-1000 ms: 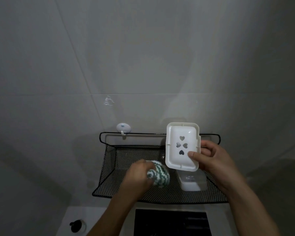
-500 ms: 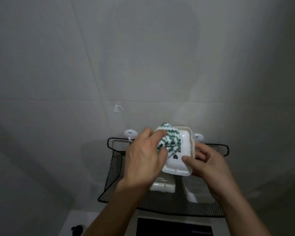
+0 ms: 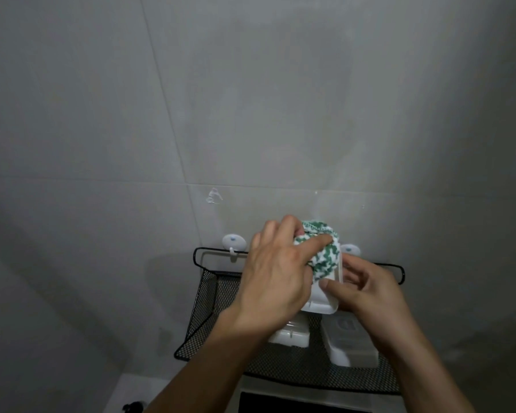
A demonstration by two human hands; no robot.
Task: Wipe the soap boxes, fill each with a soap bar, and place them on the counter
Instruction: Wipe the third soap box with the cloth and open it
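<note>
I hold a white soap box [image 3: 322, 304] up above the black mesh shelf. My right hand [image 3: 367, 290] grips its right edge, thumb on the rim. My left hand [image 3: 276, 275] holds a bunched green-and-white cloth [image 3: 325, 254] and presses it into the upper part of the box. The cloth and my left hand hide most of the box's inside. Two more white soap boxes lie on the shelf below: one [image 3: 289, 335] partly under my left wrist, one [image 3: 350, 341] to the right.
The black mesh shelf [image 3: 218, 302] hangs on two white suction hooks [image 3: 234, 242] on the grey tiled wall. A white counter edge [image 3: 131, 386] with a small black object [image 3: 131, 407] shows at the bottom left. A dark panel lies below the shelf.
My left hand rose from the shelf with the cloth and brought it onto the soap box. Since half a second ago the cloth has shifted slightly across the box.
</note>
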